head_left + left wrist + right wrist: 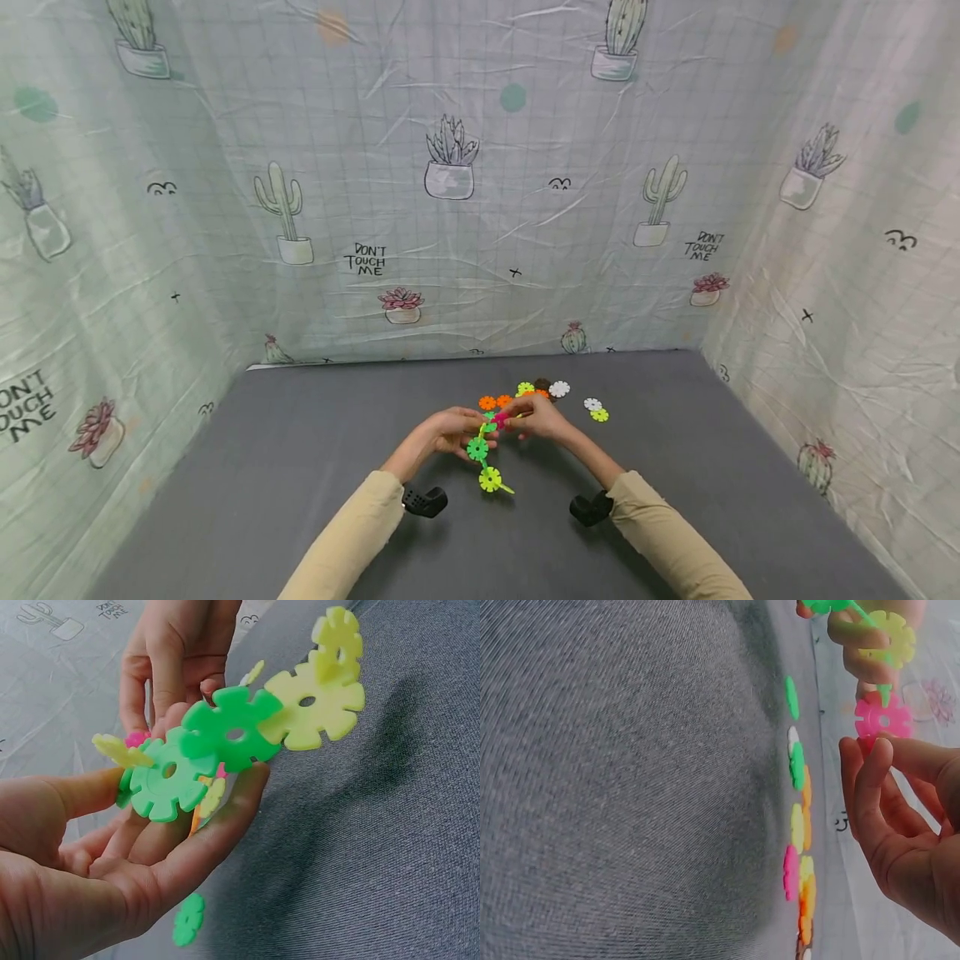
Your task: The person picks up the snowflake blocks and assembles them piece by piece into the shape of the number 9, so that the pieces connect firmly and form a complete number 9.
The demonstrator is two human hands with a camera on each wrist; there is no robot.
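A chain of interlocking flower-shaped plastic discs, green (pixel 214 720) and yellow (pixel 330 709), hangs in the air over the table. My left hand (pixel 450 429) holds it by a green disc, between thumb and fingers. The lower end of the chain, with its yellow discs (pixel 490 479), dangles free. Between thumb and fingertips my right hand (pixel 542 417) pinches a pink disc (pixel 870 716). In the right wrist view the pink disc meets the edge of a green disc of the chain; how far they interlock I cannot tell.
Loose discs lie on the grey table (pixel 322 467) behind the hands: orange (pixel 487 402), white (pixel 559 389), brown (pixel 542 383) and yellow (pixel 600 415) among them. A cactus-print curtain (pixel 480 233) encloses the back and both sides.
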